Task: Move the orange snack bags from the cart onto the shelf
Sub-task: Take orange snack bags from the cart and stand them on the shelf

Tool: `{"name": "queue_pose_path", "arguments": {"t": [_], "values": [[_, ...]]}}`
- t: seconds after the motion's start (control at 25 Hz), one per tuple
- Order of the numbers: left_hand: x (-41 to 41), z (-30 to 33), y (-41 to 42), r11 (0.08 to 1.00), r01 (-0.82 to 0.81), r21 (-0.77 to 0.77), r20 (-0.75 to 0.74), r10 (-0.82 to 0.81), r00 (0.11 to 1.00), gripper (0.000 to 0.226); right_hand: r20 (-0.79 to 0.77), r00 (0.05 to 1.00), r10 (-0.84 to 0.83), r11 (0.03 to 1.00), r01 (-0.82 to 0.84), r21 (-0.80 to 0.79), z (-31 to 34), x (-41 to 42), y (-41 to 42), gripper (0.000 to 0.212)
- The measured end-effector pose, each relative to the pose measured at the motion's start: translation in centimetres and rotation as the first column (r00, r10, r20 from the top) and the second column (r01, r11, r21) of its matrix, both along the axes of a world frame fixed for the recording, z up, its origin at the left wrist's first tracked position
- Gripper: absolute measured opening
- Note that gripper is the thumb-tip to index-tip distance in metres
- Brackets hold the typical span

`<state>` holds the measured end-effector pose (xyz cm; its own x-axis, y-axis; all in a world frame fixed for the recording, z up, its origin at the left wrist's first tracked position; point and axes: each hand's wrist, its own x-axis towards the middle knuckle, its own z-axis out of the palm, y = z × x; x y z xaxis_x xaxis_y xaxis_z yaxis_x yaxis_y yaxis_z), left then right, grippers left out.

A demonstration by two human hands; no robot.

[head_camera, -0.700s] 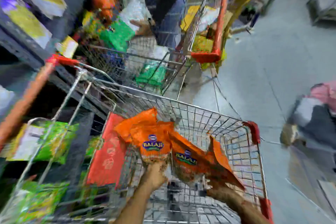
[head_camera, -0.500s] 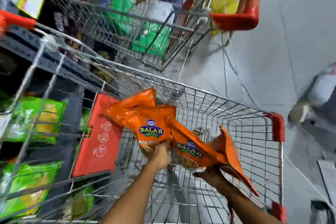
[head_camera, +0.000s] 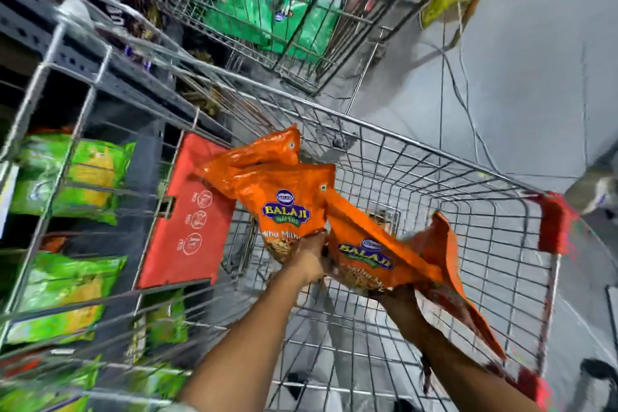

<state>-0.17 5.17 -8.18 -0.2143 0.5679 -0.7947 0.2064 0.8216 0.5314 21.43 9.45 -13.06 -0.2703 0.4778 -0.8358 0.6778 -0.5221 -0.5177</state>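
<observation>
Both of my hands hold orange Balaji snack bags above the wire cart (head_camera: 418,157). My left hand (head_camera: 309,257) grips the lower end of an upright bunch of orange bags (head_camera: 284,191), at least two, fanned out over the cart's left side. My right hand (head_camera: 396,296) grips another bunch of orange bags (head_camera: 374,244), with one bag (head_camera: 444,261) splayed out to the right. The cart's basket below them shows only bare wire. The shelf (head_camera: 110,84) stands to the left of the cart.
The shelf holds green snack bags (head_camera: 77,174) on its lower tiers. A red flap (head_camera: 187,221) hangs on the cart's left side. A second wire cart (head_camera: 267,10) with green bags stands just beyond. Grey floor (head_camera: 535,94) lies to the right.
The view has tilted down and closed in on the cart. Both hands have lifted the orange bags a little, still held in the same grip.
</observation>
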Motion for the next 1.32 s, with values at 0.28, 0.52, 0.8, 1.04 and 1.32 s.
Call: {"name": "queue_pose_path", "arguments": {"t": [0.28,0.52,0.8,1.04,1.32], "values": [[-1.0,8.6,-3.6,0.966,-0.012,0.257,-0.184,0.062,0.981,0.022,-0.371,0.927,0.044,0.978,0.037,0.207,9.2,-0.7,-0.4,0.065],[-2.7,24.3,-10.6,0.788,-0.030,0.615,-0.366,0.319,0.874,0.046,-0.620,0.773,0.136,0.978,-0.004,0.210,19.3,-5.1,-4.9,0.037],[-3.5,45.7,-27.1,0.472,0.013,0.881,-0.316,0.570,0.758,0.036,-0.875,0.340,0.343,0.937,-0.056,0.346,39.3,-12.8,-15.1,0.046],[-1.1,58.5,-46.3,0.235,0.107,0.966,-0.258,0.902,0.346,0.030,-0.835,-0.081,0.544,0.819,-0.166,0.549,55.2,-18.8,-29.8,0.044],[3.9,62.2,-66.0,0.131,0.167,0.977,-0.111,0.986,-0.123,0.022,-0.671,-0.467,0.576,0.571,-0.358,0.739,63.9,-23.8,-48.5,0.044]]}}
